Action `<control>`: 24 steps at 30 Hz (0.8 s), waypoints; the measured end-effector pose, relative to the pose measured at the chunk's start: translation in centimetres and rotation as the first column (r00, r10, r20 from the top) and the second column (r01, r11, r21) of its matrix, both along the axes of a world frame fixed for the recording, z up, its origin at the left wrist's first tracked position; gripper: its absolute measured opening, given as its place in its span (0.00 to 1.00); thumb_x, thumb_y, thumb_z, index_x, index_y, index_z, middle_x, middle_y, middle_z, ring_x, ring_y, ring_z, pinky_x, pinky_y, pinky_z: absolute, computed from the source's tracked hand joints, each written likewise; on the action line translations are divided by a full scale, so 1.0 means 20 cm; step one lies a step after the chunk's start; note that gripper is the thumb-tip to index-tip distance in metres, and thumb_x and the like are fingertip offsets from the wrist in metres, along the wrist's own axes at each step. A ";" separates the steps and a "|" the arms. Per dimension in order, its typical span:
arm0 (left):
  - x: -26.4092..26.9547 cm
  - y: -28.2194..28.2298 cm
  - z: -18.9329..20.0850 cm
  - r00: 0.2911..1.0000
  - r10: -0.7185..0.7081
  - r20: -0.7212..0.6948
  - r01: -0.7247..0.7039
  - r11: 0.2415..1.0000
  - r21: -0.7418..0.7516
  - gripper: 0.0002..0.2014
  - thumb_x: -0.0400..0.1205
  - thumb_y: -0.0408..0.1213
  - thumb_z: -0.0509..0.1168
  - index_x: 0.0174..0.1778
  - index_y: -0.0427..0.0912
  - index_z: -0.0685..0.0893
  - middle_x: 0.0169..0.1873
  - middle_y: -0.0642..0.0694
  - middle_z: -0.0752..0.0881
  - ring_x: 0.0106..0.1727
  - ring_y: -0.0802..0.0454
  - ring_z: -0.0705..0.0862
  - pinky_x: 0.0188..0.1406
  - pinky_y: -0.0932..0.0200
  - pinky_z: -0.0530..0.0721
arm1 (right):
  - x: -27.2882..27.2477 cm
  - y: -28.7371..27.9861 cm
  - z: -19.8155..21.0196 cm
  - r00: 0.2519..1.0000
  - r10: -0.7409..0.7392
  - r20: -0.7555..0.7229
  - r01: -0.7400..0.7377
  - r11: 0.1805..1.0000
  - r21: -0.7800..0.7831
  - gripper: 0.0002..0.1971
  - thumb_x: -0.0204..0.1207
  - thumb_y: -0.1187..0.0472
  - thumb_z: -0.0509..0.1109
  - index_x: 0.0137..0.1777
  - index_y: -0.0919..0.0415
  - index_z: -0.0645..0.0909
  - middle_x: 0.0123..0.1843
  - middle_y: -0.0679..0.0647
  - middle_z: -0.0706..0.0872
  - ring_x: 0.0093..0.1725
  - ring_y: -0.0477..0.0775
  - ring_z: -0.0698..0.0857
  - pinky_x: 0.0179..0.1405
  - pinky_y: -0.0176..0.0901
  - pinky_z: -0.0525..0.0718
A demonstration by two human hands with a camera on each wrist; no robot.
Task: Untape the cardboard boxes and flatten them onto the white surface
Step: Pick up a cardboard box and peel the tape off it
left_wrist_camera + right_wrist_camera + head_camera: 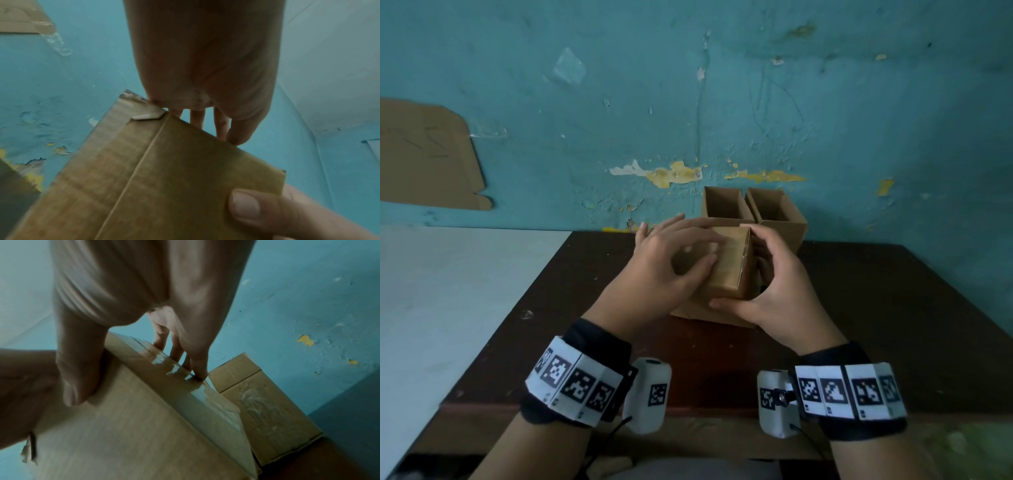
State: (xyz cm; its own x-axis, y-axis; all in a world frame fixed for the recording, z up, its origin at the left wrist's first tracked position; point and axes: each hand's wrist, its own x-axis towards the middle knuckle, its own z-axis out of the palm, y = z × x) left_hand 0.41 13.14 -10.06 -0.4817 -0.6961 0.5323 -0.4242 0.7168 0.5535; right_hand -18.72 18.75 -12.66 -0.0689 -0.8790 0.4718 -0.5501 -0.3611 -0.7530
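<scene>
**A:** Going from left to right across the head view, what is lying where?

**B:** The white surface (448,291) is filling the left of the frame and a brown table (876,325) the centre and right. The box (726,270) is being held at centre frame, above another piece of cardboard (688,312) lying on the table. Two open boxes (753,209) are standing behind it, against the blue wall (722,85).

**B:** How are the hands holding it?

**A:** The left hand (671,263) is lying over the box's left face, fingers spread and lightly bent. The right hand (770,294) is curling round the right side, thumb pressing along the lower edge.

**B:** And the tape?

**A:** In the right wrist view, glossy tape (185,374) is running along the far edge, and the right fingertips (198,373) are digging in there.

**B:** How will the box handle?

**A:** Judging by the thin walls, it is light, empty and fairly stiff, creasing only along its folds. The tape looks slick, so a lifted corner is probably the best place to pinch while the other hand is bracing a flat panel.
</scene>
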 end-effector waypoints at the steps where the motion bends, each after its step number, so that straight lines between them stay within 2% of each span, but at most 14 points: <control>1: 0.00 0.00 0.00 1.000 -0.014 -0.012 0.014 1.000 0.015 0.12 0.84 0.44 0.68 0.62 0.61 0.85 0.73 0.65 0.78 0.82 0.55 0.68 0.83 0.27 0.46 | 0.00 0.00 -0.01 1.000 0.002 0.009 -0.002 1.000 -0.005 0.53 0.52 0.52 0.92 0.78 0.45 0.70 0.73 0.40 0.79 0.74 0.39 0.77 0.75 0.50 0.80; 3: -0.01 -0.02 0.00 0.999 -0.040 -0.027 0.041 0.997 0.057 0.10 0.83 0.46 0.67 0.59 0.63 0.85 0.71 0.66 0.80 0.78 0.57 0.73 0.82 0.27 0.51 | 0.00 -0.01 -0.02 0.999 0.006 0.037 -0.005 1.000 -0.014 0.52 0.51 0.52 0.92 0.77 0.45 0.71 0.72 0.40 0.80 0.74 0.40 0.78 0.74 0.51 0.81; 6: -0.02 -0.05 0.02 0.996 -0.073 -0.055 0.079 0.990 0.121 0.12 0.76 0.55 0.65 0.54 0.66 0.86 0.68 0.68 0.81 0.74 0.59 0.76 0.79 0.29 0.61 | 0.00 -0.02 -0.03 0.997 0.015 0.072 -0.013 1.000 -0.028 0.53 0.50 0.53 0.93 0.77 0.45 0.71 0.71 0.41 0.81 0.73 0.43 0.80 0.73 0.53 0.82; 9: -0.04 -0.07 0.03 0.994 -0.074 -0.076 0.084 0.987 0.140 0.14 0.73 0.58 0.63 0.51 0.65 0.87 0.66 0.67 0.83 0.72 0.60 0.78 0.77 0.28 0.64 | 0.00 -0.02 -0.03 0.996 0.018 0.086 -0.015 0.999 -0.034 0.53 0.50 0.53 0.93 0.76 0.45 0.72 0.70 0.41 0.82 0.73 0.43 0.80 0.72 0.54 0.82; 16: -0.07 -0.07 0.02 0.998 -0.058 -0.034 0.062 0.989 0.136 0.11 0.73 0.59 0.63 0.47 0.68 0.87 0.66 0.68 0.82 0.73 0.58 0.77 0.78 0.26 0.61 | -0.01 -0.01 -0.03 0.998 0.006 0.066 -0.006 1.000 -0.009 0.51 0.51 0.55 0.93 0.75 0.43 0.71 0.69 0.38 0.80 0.70 0.36 0.79 0.71 0.46 0.83; 19: -0.08 -0.06 0.03 0.999 -0.045 0.004 0.044 0.992 0.119 0.04 0.77 0.53 0.68 0.43 0.69 0.86 0.69 0.66 0.80 0.76 0.55 0.74 0.80 0.27 0.54 | -0.02 -0.01 -0.03 0.998 0.003 0.066 -0.003 1.000 0.005 0.51 0.51 0.55 0.93 0.75 0.40 0.70 0.69 0.36 0.80 0.69 0.34 0.79 0.69 0.39 0.83; 21: -0.08 -0.05 0.02 0.999 -0.031 0.025 0.028 0.995 0.096 0.06 0.80 0.50 0.68 0.49 0.70 0.84 0.69 0.68 0.79 0.77 0.56 0.71 0.81 0.29 0.51 | -0.02 -0.01 -0.03 0.997 0.012 0.074 -0.012 1.000 0.002 0.51 0.52 0.55 0.92 0.75 0.42 0.71 0.69 0.37 0.80 0.69 0.35 0.79 0.69 0.39 0.83; 24: -0.08 -0.04 0.01 0.998 -0.025 0.060 0.022 0.998 0.064 0.11 0.80 0.54 0.63 0.57 0.72 0.81 0.68 0.72 0.78 0.77 0.59 0.68 0.82 0.33 0.49 | -0.02 -0.01 -0.03 0.996 0.028 0.084 -0.028 1.000 0.007 0.51 0.52 0.54 0.92 0.77 0.45 0.71 0.70 0.40 0.81 0.70 0.38 0.80 0.70 0.46 0.84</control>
State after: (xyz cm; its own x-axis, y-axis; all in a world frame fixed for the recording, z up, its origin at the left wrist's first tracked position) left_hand -1.27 12.38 -9.79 -0.5285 -0.7154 0.4570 -0.4419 0.6915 0.5714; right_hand -19.09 18.45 -13.30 -0.0833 -0.8848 0.4584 -0.4746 -0.3693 -0.7990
